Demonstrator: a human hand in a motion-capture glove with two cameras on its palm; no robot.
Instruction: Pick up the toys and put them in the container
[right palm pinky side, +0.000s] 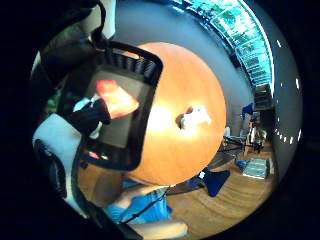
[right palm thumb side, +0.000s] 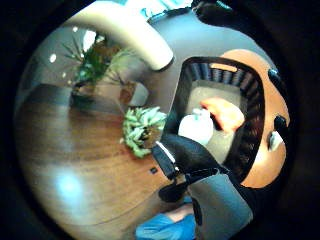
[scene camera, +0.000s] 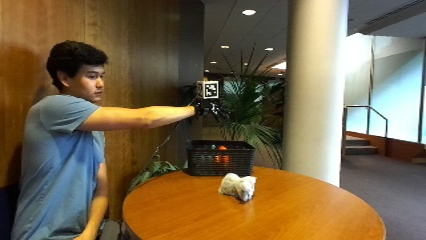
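On the near part of the round wooden table (scene camera: 286, 210) lies a white plush toy (scene camera: 238, 186), well apart from the hand. Behind it, at the table's far edge, stands the black slatted container (scene camera: 220, 158) with an orange toy (right palm pinky side: 117, 99) inside. The gloved right hand (scene camera: 212, 109) hangs high above the container on an outstretched arm; a gloved finger (right palm thumb side: 192, 152) curls beside something white (right palm thumb side: 196, 128), though whether it is gripped I cannot tell. Beyond stand a pale column (scene camera: 316, 85), a leafy plant (scene camera: 249, 112) and a wood-panelled wall (scene camera: 126, 60).
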